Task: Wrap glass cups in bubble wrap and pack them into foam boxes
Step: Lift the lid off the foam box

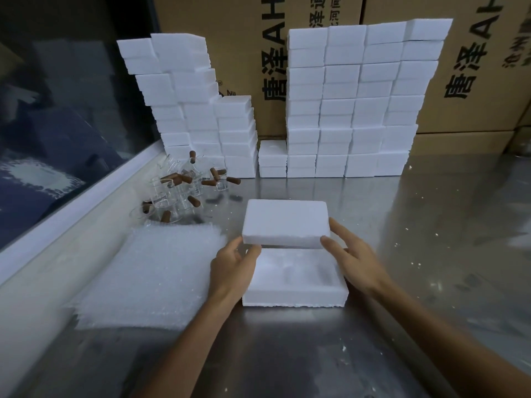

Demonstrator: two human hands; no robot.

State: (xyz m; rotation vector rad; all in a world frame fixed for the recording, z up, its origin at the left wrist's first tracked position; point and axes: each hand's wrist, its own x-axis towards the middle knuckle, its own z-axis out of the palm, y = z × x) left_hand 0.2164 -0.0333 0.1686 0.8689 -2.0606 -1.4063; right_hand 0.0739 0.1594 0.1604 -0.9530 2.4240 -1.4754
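Observation:
A white foam lid (284,222) is held above the open foam box base (296,295), which lies on the steel table with a moulded hollow showing. My left hand (234,265) pinches the lid's near left corner. My right hand (349,257) grips the lid's near right corner, thumb on its front face. A pile of bubble wrap sheets (149,277) lies left of the box. Several glass cups with brown wooden handles (184,188) stand clustered behind the wrap.
Tall stacks of white foam boxes (353,110) and a leaning stack (186,104) line the back of the steel table (431,239). Printed cardboard cartons (474,67) stand behind them. A dark window with a white sill (71,208) runs along the left.

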